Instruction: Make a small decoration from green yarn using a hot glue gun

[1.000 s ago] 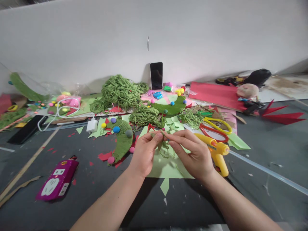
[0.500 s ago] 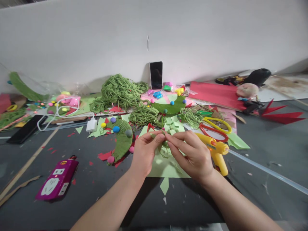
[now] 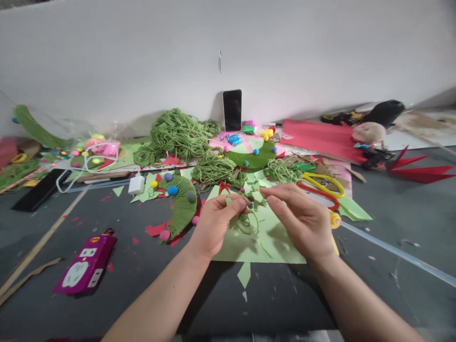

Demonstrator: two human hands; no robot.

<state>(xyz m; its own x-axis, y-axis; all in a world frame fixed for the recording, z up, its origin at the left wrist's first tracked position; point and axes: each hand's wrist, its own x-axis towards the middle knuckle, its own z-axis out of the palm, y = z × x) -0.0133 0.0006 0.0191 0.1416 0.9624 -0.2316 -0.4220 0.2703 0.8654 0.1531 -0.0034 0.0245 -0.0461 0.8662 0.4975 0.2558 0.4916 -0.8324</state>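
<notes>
My left hand (image 3: 218,225) is closed in a pinch on a small piece with green yarn (image 3: 248,224), and loose loops hang below the fingertips. Part of that piece is hidden by the thumb and fingers. To its right, my right hand (image 3: 302,219) is off the yarn, thumb and fingers apart, with nothing seen in it. Both hands are above a light green paper sheet (image 3: 256,251). Behind my right hand is a yellow glue gun (image 3: 335,220), mostly covered, with a clear glue stick (image 3: 395,252) running out of it.
Left of my hands lies a yarn-wrapped green crescent (image 3: 183,206) with pompoms. Behind are a heap of green yarn (image 3: 178,135), an upright phone (image 3: 232,110) and scissors (image 3: 326,185). A purple power strip (image 3: 85,263) lies at left, red card (image 3: 320,140) at back right.
My right hand has let go of the yarn piece and moved right, its fingers spreading. My left hand stays pinched on the piece, and the yarn loops show more.
</notes>
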